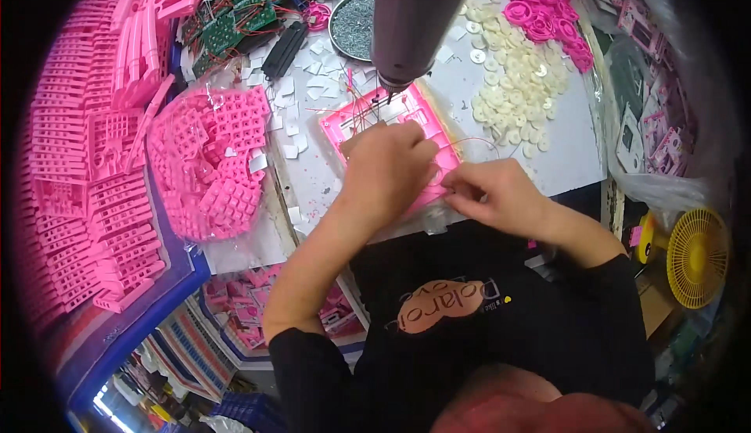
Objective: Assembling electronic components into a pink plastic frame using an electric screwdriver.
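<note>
A pink plastic casing (450, 151) lies in front of me on the work surface, with thin red and dark wires (361, 108) rising from its far left part. My left hand (391, 163) is curled over the middle of the casing, its fingers bent inward and their tips hidden. At the casing's near right edge, my right hand (497, 194) has thumb and forefinger pinched together. Whatever either hand grips is too small or covered. Just beyond my left hand, the tip of a hanging power screwdriver (403, 34) points down over the casing.
Round cream discs (520, 81) and pink rings (540, 10) are heaped at right. A dish of screws (353, 25) stands at the back, beside green circuit boards (235, 26). Pink keypads (207, 159) fill a bag at left, near stacked pink parts (94, 143). A yellow fan (696, 257) stands lower right.
</note>
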{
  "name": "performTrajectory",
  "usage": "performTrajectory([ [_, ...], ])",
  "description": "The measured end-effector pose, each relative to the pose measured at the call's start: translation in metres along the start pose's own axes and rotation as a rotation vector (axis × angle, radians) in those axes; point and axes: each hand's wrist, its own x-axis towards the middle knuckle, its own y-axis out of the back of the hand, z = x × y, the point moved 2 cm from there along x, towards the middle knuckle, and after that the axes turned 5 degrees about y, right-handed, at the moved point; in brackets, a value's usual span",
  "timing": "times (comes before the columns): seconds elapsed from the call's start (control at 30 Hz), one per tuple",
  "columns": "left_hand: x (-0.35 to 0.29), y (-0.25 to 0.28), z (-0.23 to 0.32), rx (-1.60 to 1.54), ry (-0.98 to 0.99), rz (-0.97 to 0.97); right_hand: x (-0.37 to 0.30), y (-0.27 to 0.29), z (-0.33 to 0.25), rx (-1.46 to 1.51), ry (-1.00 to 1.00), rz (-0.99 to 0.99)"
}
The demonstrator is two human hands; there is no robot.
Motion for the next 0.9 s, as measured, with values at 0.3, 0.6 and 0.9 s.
performTrajectory([
  [0.3, 0.006, -0.015, 0.006, 0.073, -0.087, -0.079, -0.003, -0.006, -0.013, -0.624, 0.249, -0.304],
  [0.6, -0.029, -0.009, 0.012, -0.046, 0.004, 0.223, 0.008, 0.003, 0.014, -0.574, 0.427, -0.236],
  [0.9, -0.062, -0.035, 0.039, 0.004, -0.015, 0.124, -0.041, -0.018, 0.035, -0.616, 0.376, -0.041],
])
